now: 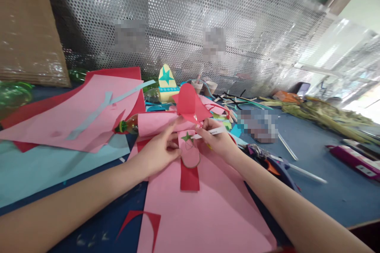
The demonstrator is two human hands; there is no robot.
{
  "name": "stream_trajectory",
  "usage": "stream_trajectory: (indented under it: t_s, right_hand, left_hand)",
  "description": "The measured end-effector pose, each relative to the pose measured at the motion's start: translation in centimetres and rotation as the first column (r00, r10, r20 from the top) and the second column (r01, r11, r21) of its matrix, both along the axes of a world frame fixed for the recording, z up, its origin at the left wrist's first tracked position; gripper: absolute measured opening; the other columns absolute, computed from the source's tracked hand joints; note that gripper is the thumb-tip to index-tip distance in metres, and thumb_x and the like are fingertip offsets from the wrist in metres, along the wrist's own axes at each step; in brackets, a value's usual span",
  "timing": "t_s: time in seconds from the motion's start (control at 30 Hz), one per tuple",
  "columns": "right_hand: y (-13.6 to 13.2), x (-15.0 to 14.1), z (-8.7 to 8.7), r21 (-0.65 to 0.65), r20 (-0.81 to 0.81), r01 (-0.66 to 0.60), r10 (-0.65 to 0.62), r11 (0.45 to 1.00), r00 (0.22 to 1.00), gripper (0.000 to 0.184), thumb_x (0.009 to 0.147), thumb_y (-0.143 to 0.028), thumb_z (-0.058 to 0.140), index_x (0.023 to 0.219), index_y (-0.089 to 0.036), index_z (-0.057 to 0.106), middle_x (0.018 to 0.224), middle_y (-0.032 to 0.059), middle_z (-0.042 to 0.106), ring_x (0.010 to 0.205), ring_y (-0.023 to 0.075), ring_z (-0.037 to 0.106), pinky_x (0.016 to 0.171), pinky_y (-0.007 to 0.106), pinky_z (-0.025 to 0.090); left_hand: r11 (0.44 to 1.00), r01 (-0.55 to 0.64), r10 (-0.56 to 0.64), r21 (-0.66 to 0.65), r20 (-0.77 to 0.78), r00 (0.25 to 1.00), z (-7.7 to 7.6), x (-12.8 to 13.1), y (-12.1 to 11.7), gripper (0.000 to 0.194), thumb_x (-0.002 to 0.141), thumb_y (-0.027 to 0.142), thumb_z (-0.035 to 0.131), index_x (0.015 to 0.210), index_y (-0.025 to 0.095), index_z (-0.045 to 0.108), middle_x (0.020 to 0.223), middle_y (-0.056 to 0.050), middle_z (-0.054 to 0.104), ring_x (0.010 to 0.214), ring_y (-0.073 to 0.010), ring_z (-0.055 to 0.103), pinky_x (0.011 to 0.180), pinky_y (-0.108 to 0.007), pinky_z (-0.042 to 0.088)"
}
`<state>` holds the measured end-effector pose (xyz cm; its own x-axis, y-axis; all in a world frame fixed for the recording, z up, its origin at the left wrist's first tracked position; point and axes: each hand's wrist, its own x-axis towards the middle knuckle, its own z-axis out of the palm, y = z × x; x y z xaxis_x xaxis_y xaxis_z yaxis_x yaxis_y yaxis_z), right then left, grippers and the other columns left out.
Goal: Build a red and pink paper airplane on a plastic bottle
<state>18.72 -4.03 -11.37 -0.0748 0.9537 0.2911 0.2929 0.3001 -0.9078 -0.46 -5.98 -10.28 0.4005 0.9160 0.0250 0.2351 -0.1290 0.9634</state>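
A plastic bottle (130, 125) wrapped in pink paper lies on its side in the middle of the table, with red paper fins (190, 104) standing up from it. My left hand (162, 150) pinches the pink and red paper piece (190, 160) that carries a small green star (187, 137). My right hand (218, 140) grips a white stick-shaped tool (212, 131), perhaps a glue stick or pen, its tip pointing at the star. A large pink sheet (204, 209) lies under both hands.
Pink, red and light blue paper sheets (74, 114) are piled at the left. A yellow paper rocket with a teal star (166, 83) stands behind. Cups, strips, dried leaves (323, 114), scissors (267, 160) and a purple box (356, 162) lie at the right. Perforated metal panel behind.
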Motion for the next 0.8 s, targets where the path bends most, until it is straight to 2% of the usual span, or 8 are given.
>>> stream_trajectory:
  t_s: [0.33, 0.67, 0.8]
  right_hand:
    - [-0.04, 0.03, 0.22, 0.002, -0.012, 0.010, -0.010, 1.000, 1.000, 0.032, 0.075, -0.039, 0.062, 0.059, -0.024, 0.039, 0.046, -0.0082, 0.039, 0.043, 0.0097, 0.032, 0.046, 0.025, 0.022]
    - [0.16, 0.14, -0.06, 0.007, -0.036, -0.011, 0.012, 1.000, 0.999, 0.029, 0.075, -0.034, 0.062, 0.060, -0.023, 0.039, 0.045, -0.0088, 0.040, 0.043, 0.0093, 0.034, 0.046, 0.024, 0.024]
    - [0.06, 0.12, 0.05, -0.011, -0.032, -0.021, 0.021, 1.000, 0.999, 0.029, 0.076, -0.035, 0.061, 0.060, -0.023, 0.039, 0.045, -0.0092, 0.039, 0.041, 0.0085, 0.030, 0.045, 0.024, 0.021]
  left_hand:
    - [1.000, -0.003, 0.003, 0.012, 0.021, 1.000, -0.07, -0.04, 0.01, 0.084, 0.072, 0.011, 0.059, 0.146, 0.026, 0.023, 0.119, -0.010, 0.066, 0.101, -0.0238, 0.065, 0.078, -0.033, 0.053]
    - [1.000, 0.003, -0.003, 0.004, -0.001, 1.000, 0.18, 0.11, -0.12, 0.083, 0.071, 0.012, 0.056, 0.146, 0.020, 0.021, 0.116, -0.011, 0.066, 0.099, -0.0243, 0.065, 0.076, -0.034, 0.052]
    - [1.000, 0.003, -0.003, 0.018, 0.000, 1.000, 0.06, 0.04, -0.04, 0.083, 0.071, 0.014, 0.057, 0.146, 0.022, 0.022, 0.118, -0.010, 0.065, 0.098, -0.0238, 0.065, 0.077, -0.034, 0.052]
